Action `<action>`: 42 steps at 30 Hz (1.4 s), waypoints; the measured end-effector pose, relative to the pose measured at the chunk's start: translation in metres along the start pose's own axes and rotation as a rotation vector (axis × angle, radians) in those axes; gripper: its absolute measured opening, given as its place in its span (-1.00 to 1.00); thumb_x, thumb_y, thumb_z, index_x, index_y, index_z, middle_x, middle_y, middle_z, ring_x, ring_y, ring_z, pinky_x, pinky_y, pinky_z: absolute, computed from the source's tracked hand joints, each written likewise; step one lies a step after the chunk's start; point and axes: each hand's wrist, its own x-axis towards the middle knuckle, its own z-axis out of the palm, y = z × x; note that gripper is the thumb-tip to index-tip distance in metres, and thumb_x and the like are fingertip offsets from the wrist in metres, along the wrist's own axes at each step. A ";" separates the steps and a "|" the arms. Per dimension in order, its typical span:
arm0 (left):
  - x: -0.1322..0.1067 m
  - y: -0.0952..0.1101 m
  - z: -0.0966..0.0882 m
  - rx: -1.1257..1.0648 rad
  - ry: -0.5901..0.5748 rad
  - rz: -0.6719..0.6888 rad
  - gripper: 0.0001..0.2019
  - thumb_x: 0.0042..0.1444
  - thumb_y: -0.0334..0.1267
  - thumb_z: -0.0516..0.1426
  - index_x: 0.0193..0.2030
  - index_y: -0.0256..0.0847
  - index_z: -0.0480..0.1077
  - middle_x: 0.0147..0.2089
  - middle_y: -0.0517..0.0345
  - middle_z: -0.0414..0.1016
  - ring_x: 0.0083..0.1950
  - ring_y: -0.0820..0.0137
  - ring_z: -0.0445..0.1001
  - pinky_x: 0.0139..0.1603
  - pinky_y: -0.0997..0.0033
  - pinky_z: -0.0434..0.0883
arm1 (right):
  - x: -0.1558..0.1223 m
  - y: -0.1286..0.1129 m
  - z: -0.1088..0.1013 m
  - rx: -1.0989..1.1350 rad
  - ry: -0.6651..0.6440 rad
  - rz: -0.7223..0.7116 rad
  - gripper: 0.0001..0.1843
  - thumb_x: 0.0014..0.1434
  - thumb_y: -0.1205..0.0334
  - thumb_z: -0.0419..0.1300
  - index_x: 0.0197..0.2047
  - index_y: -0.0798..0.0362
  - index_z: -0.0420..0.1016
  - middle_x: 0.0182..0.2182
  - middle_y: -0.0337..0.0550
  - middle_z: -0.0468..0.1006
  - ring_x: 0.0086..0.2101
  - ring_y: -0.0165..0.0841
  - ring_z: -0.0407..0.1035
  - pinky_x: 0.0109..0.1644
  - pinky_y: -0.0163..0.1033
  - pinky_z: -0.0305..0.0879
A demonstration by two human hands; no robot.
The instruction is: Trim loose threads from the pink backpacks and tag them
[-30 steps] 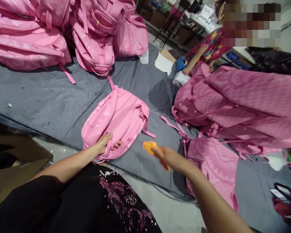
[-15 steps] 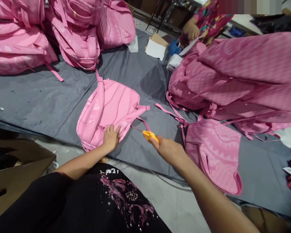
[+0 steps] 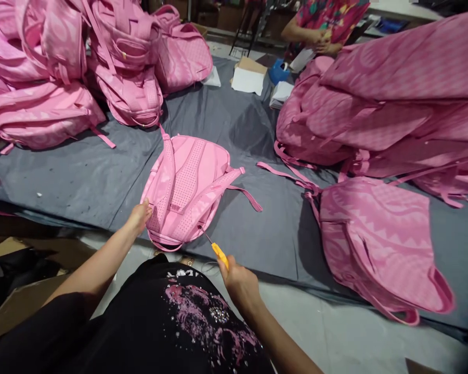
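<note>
A pink backpack (image 3: 195, 161) lies on the grey-covered table with its straps and dotted back padding facing up. At its lower left edge, my left hand (image 3: 142, 215) is closed on the side of the bag. My right hand (image 3: 239, 280) grips a yellow-handled tool (image 3: 220, 254) with a thin dark shaft. That shaft's tip is at the bag's lower right side, near the base of a shoulder strap; whether it touches the fabric I cannot tell.
Pink backpacks (image 3: 128, 67) are heaped at the back left, and a larger pile (image 3: 374, 109) stands at the right. Another pink bag (image 3: 378, 239) lies near the front edge. Papers (image 3: 248, 78) and a blue object (image 3: 278, 71) sit farther back, close to a co-worker's hands (image 3: 325, 44).
My left hand has gone from lying on the bag's lower padding to its left edge. My right hand has brought the yellow tool lower and nearer me, toward the bag's lower right corner.
</note>
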 end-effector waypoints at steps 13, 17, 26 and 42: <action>0.040 -0.007 -0.013 -0.688 -0.613 -0.513 -0.68 0.25 -0.07 0.13 -0.41 -0.29 0.34 -0.49 0.17 0.39 -0.63 0.61 0.28 -0.78 0.74 0.09 | 0.046 -0.058 0.053 -0.037 0.093 0.156 -0.59 0.43 0.05 -0.14 -0.08 0.20 0.36 -0.41 0.05 0.58 -0.36 -0.20 0.58 -0.40 -0.27 0.31; 0.045 -0.015 -0.019 -0.732 -0.740 -0.539 -0.63 0.25 0.02 0.10 -0.32 -0.30 0.41 -0.29 -0.03 0.53 -0.40 0.46 0.52 -0.64 0.69 0.32 | 0.040 -0.049 0.054 -0.046 0.105 0.218 -0.62 0.42 0.03 -0.10 -0.10 0.16 0.35 -0.49 -0.06 0.56 -0.42 -0.23 0.57 -0.48 -0.33 0.20; 0.054 -0.020 -0.018 -0.693 -0.831 -0.587 -0.62 0.22 0.08 0.11 -0.27 -0.25 0.44 -0.40 0.10 0.54 -0.51 0.45 0.50 -0.68 0.63 0.31 | 0.021 -0.038 0.052 -0.053 0.195 0.278 -0.62 0.41 0.04 -0.07 -0.19 0.15 0.41 -0.55 -0.11 0.53 -0.48 -0.25 0.54 -0.54 -0.36 -0.05; 0.060 -0.027 -0.002 -0.662 -0.980 -0.580 -0.40 0.29 0.21 -0.13 -0.30 -0.28 0.48 -0.26 -0.06 0.60 -0.33 0.32 0.58 -0.35 0.36 0.48 | 0.051 -0.059 0.042 0.175 0.119 0.413 -0.62 0.44 0.05 -0.14 -0.02 0.11 0.36 -0.35 -0.05 0.61 -0.34 -0.29 0.54 -0.42 -0.30 0.02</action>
